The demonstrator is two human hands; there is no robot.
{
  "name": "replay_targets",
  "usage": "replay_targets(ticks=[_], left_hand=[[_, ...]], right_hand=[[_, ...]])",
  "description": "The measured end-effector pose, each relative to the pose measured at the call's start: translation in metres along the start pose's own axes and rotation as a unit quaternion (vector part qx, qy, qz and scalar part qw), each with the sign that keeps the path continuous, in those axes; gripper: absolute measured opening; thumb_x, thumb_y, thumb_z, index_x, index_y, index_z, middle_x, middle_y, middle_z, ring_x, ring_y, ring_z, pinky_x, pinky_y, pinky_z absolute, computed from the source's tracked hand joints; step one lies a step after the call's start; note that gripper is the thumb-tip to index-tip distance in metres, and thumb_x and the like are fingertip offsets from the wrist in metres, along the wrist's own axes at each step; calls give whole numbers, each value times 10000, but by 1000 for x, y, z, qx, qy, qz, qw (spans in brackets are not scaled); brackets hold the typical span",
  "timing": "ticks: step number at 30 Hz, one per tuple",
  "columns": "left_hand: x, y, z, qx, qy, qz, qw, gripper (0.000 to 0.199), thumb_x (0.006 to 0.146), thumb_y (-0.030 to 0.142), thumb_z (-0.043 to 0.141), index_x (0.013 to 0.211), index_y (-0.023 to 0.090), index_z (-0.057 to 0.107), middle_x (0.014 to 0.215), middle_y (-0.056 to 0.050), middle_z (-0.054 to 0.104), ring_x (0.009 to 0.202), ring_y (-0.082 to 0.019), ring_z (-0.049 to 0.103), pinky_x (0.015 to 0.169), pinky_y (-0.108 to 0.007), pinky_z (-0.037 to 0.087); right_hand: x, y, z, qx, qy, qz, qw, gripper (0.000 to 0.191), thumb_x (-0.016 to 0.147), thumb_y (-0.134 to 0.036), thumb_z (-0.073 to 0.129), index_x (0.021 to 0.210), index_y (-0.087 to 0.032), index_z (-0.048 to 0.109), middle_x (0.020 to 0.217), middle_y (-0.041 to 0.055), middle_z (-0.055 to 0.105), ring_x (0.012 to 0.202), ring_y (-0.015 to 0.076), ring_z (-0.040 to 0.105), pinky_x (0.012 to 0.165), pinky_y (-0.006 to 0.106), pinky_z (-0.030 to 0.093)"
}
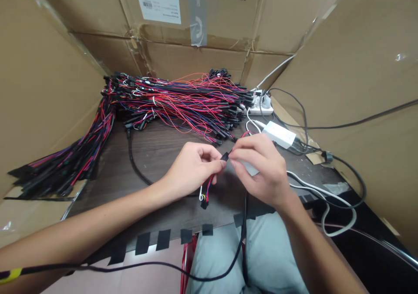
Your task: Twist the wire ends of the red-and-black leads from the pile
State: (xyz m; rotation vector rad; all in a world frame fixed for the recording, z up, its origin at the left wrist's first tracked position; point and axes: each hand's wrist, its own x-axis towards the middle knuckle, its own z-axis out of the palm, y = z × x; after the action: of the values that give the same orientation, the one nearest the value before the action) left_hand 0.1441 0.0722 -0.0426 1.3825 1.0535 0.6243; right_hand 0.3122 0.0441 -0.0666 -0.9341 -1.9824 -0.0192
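Note:
My left hand (192, 165) pinches a small black cable connector (224, 156) between thumb and forefinger, above the middle of the dark table. Below its fingers hang short red, blue and white wires that end in another black connector (204, 203) with a bit of yellow. From the other side, my right hand (261, 165) closes its thumb and fingertips on the right end of the held connector. What exactly lies under those fingertips is partly hidden. A grey-white flat object (251, 167) shows behind the right hand.
A large heap of red, black and blue wire harnesses (183, 100) lies at the back, and another bundle (65, 163) hangs over the left edge. To the right are a white adapter box (279, 134), a power strip (263, 109) and looped cables. Cardboard walls (209, 59) enclose the table.

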Motion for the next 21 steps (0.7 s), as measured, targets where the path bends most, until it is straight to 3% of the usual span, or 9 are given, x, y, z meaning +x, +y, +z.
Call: replay_targets(ticks=[2, 5, 13, 21], left_hand=[[1, 0, 0, -9, -5, 4, 1000, 94, 674, 130, 626, 585, 123, 597, 441, 27, 551, 383, -65, 481, 381, -150, 312], [2, -2, -1, -20, -10, 3, 1000, 100, 658, 135, 646, 572, 116, 599, 481, 22, 559, 405, -57, 479, 403, -154, 307], [5, -6, -5, -25, -11, -14, 1000, 151, 629, 212, 732, 578, 114, 630, 506, 19, 568, 443, -52, 440, 434, -171, 303], [6, -5, -4, 6, 13, -25, 1000, 175, 609, 231, 746, 543, 119, 630, 487, 12, 570, 449, -62, 439, 426, -176, 302]], right_hand=[[5, 8, -8, -39, -72, -97, 992, 192, 836, -49, 533, 876, -189, 658, 974, 85, 654, 940, 219, 524, 829, 402, 461], [11, 18, -12, -49, -117, -137, 982, 182, 856, -54, 528, 908, -158, 668, 992, 108, 651, 966, 224, 512, 825, 394, 462], [14, 31, -10, -22, -116, -147, 982, 142, 892, -131, 541, 894, -192, 669, 1014, 96, 640, 976, 222, 526, 803, 402, 446], [16, 30, -12, 6, -208, -100, 973, 175, 919, -123, 467, 914, -143, 640, 968, 110, 598, 873, 183, 555, 738, 311, 476]])
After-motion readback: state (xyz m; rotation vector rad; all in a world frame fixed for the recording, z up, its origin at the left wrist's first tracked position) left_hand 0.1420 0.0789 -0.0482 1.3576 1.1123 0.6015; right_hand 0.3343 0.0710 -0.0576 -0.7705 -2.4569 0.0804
